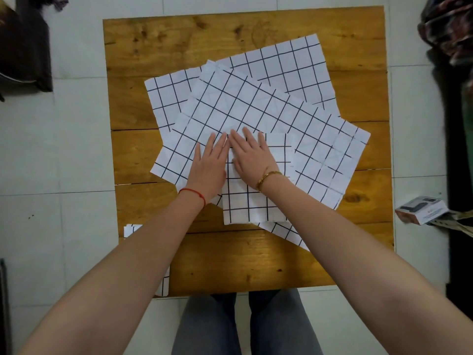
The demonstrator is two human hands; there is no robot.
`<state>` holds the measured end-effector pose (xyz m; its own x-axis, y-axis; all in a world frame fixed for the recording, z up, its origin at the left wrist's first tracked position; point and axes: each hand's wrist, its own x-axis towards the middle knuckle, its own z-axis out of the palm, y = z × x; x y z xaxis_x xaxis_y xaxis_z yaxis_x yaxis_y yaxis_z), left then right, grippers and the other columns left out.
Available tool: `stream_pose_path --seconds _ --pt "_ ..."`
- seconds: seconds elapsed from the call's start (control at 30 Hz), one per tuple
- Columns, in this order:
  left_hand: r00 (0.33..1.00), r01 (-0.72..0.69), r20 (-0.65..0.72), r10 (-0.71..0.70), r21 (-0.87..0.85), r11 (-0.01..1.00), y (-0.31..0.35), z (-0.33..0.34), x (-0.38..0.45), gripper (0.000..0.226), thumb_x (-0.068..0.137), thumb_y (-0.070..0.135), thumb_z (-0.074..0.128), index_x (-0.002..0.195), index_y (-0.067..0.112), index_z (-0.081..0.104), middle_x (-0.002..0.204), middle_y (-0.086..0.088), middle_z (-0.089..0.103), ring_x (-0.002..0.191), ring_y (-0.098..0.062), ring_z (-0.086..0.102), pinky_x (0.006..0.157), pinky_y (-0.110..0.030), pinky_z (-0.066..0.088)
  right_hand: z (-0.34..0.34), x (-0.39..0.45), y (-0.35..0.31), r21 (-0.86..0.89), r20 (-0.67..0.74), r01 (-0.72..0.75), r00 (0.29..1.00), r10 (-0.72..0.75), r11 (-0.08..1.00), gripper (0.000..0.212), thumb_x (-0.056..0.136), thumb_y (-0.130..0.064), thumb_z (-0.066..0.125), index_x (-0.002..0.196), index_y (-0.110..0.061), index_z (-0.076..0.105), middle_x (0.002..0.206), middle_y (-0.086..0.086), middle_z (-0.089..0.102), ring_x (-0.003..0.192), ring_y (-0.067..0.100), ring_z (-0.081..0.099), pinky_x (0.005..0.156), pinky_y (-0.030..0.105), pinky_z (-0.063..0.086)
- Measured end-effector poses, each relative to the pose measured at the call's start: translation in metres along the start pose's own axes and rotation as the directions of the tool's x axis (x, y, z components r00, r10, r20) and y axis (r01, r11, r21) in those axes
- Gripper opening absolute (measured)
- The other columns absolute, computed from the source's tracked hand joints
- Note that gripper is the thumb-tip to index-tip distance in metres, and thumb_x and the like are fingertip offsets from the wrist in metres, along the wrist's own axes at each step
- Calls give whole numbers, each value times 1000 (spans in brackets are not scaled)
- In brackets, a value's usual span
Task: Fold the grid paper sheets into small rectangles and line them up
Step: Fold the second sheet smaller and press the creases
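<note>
White folded grid sheet (258, 201) lies pressed under left hand (208, 170) and right hand (252, 160), fingers straight and flat, so creasing seems underway, another fold next.

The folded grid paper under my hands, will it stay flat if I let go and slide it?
The folded sheet probably springs open slightly; both flat hands, left and right, press it. It looks light and likely slides over the loose sheets.
</note>
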<state>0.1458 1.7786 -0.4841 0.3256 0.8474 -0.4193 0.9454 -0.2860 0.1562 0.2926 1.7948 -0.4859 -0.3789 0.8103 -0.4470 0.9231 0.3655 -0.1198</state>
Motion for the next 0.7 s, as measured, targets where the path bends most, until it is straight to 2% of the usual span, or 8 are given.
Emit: stream_pose_path --seconds 0.2,0.3,0.47,0.63,0.7 --pt "1000 -16 2 16 -4 1000 -5 3 2 69 99 15 39 156 14 -1 164 -3 -7 150 -24 -10 123 -43 1 10 -15 17 -47 -23 -50 999 49 998 59 100 -39 21 152 -12 10 160 2 8 148 27 1 118 54 5" --pt "1000 -21 0 21 -14 1000 -7 4 1 68 100 15 37 156 14 -2 163 -3 -9 150 -24 -11 123 -41 -1 19 -33 39 -22 -55 -167 985 165 986 60 100 -41 17 152 -12 12 160 1 11 148 27 1 118 54 5" --pt "1000 -26 14 26 -19 999 -8 7 1 70 99 15 36 155 15 -5 163 -3 -12 149 -25 -14 123 -41 -1 30 -64 74 54 -76 -347 934 350 936 61 99 -43 13 153 -17 4 161 -2 3 148 23 -5 118 52 -2" --pt "999 -23 24 23 -17 1000 -5 5 0 73 97 13 38 155 15 -6 163 -3 -13 149 -26 -16 123 -41 -1 19 -62 71 124 -94 -369 919 382 921 62 99 -44 14 153 -14 7 161 1 4 147 23 -8 118 50 -6" --pt "999 -38 -4 38 -16 999 -5 4 -2 74 96 11 39 155 14 -4 163 -3 -12 149 -26 -14 123 -42 1 13 -58 64 149 -123 -321 933 339 935 60 100 -41 17 152 -12 8 161 2 4 148 24 -6 118 49 -6"
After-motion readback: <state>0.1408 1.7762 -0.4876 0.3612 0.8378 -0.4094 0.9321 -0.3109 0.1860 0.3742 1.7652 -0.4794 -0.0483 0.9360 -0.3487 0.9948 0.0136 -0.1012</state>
